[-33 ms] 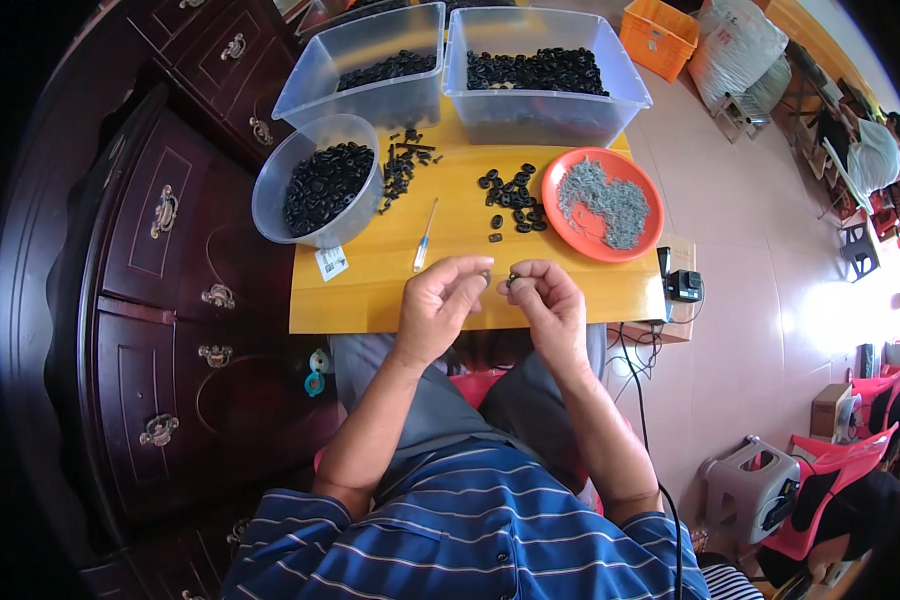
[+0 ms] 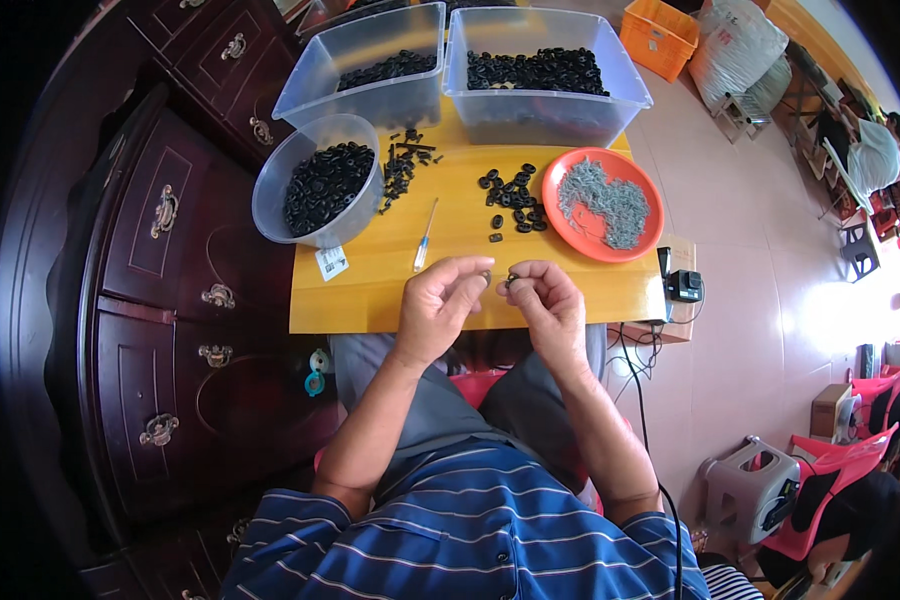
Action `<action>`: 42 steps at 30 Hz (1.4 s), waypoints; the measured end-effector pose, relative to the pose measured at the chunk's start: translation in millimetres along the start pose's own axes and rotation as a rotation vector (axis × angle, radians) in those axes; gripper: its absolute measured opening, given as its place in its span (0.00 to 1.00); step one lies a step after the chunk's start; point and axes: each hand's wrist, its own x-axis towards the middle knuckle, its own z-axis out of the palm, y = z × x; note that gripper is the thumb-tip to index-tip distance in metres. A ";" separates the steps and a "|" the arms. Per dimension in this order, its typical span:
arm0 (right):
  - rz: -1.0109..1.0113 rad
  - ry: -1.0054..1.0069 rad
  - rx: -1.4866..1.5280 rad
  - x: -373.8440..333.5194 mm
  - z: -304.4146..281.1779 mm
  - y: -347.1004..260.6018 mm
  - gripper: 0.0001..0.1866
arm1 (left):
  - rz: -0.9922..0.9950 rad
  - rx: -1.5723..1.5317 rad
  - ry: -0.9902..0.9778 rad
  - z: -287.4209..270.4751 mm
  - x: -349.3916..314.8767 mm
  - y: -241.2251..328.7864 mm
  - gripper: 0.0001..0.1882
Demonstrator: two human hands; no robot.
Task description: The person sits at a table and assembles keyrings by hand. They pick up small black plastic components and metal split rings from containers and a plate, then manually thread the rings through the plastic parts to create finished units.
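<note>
Over the near edge of the yellow table (image 2: 370, 305), my two hands face each other with a small gap between the fingertips. My left hand (image 2: 438, 308) pinches thumb to forefinger, with a tiny dark piece at the tips, too small to name. Between the thumb and forefinger of my right hand (image 2: 547, 305) sits a small black part (image 2: 512, 281), partly covered by the fingers. Beyond the hands lies a loose group of small black oval parts (image 2: 518, 195). A screwdriver (image 2: 423, 245) with a pale handle rests beyond my left hand.
An orange-red plate (image 2: 562, 236) of small grey metal pieces stands right. A round clear tub (image 2: 267, 225) of black parts stands left, near black pieces (image 2: 398, 175). Two clear bins (image 2: 540, 118) (image 2: 305, 100) line the back. Dark cabinets (image 2: 130, 260) flank the left; a small black camera (image 2: 684, 286) sits right.
</note>
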 end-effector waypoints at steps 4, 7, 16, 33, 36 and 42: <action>-0.036 -0.010 -0.073 -0.2 0.4 5.1 0.08 | 0.068 -0.013 0.086 4.6 1.4 -2.8 0.10; -0.028 0.010 -0.070 -0.5 1.8 4.0 0.08 | 0.081 0.020 0.054 3.2 2.2 -4.9 0.09; -0.049 0.017 -0.135 0.0 1.6 3.8 0.08 | 0.088 0.065 0.037 2.5 3.1 -3.7 0.07; -0.049 0.050 -0.204 1.6 1.3 5.2 0.08 | 0.065 0.025 0.030 7.1 3.2 -9.8 0.09; -0.040 0.031 -0.180 1.0 1.1 6.8 0.08 | 0.059 -0.002 0.009 10.0 3.4 -6.4 0.08; 0.064 -0.012 -0.070 -0.4 1.0 0.1 0.09 | 0.137 0.072 -0.026 6.4 7.7 -12.3 0.08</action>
